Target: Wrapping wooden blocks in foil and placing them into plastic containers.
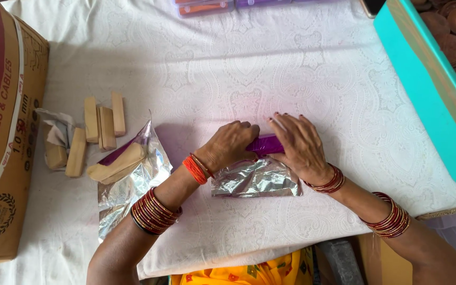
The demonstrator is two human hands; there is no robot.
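Note:
My left hand (230, 143) and my right hand (300, 146) press together on a small bar wrapped in purple foil (265, 144) near the middle of the white cloth. A silver foil sheet (254, 179) spreads out from under the bar toward me. Both hands' fingers curl over the bar's ends, and red bangles sit on both wrists.
Several bare tan wooden-looking blocks (101, 124) lie at the left, one on a loose foil sheet (127, 184). A brown cardboard box (1, 132) stands at the far left. A turquoise tray (428, 89) with brown discs fills the right. Plastic cases (207, 6) sit at the far edge.

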